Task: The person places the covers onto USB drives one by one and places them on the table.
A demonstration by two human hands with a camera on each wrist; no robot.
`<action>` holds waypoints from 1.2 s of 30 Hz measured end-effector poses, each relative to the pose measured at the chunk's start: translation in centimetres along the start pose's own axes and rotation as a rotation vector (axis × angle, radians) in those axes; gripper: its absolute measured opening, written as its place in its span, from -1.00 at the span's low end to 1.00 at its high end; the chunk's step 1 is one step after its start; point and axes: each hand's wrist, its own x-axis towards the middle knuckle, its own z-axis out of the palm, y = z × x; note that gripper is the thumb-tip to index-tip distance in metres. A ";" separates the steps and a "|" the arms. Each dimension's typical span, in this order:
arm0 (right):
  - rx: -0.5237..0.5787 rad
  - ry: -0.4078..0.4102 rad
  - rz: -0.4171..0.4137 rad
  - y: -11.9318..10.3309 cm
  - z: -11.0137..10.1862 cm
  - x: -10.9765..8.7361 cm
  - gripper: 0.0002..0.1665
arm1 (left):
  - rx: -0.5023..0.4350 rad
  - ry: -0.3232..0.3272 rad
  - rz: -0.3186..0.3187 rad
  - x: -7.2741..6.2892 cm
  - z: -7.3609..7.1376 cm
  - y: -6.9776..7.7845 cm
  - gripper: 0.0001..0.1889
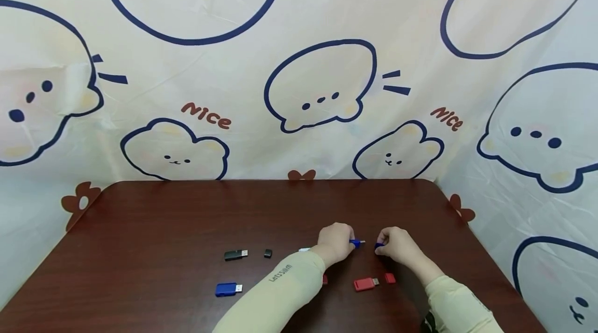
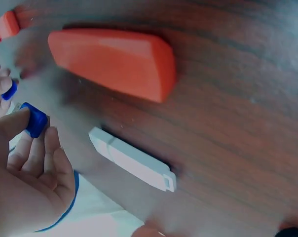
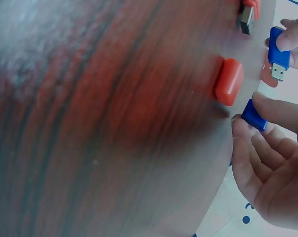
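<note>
My left hand (image 1: 335,242) pinches the body of a blue USB stick (image 3: 279,47), its metal plug bare and pointing toward the right hand. Between thumb and fingers, my right hand (image 1: 397,246) holds a small blue cap (image 3: 255,115). A short gap separates plug and cap. Nearer the front, below the hands, lie an uncapped red USB stick (image 1: 366,284) and, just right of it, its red cap (image 1: 390,278). Beneath the left wrist are a white USB stick (image 2: 134,160) and another red stick (image 2: 112,61), both mostly hidden by the arm in the head view.
Left of the arms, a black USB stick (image 1: 235,255) with bare plug lies beside a black cap (image 1: 268,253). In front of these is a second blue USB stick (image 1: 226,289), plug exposed. The brown table (image 1: 154,229) meets a printed cloth (image 1: 252,151) behind it.
</note>
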 end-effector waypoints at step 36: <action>0.452 -0.053 0.084 -0.2 -0.6 0.2 -0.76 | -0.541 0.000 -0.122 -0.9 -1.5 -1.0 -0.87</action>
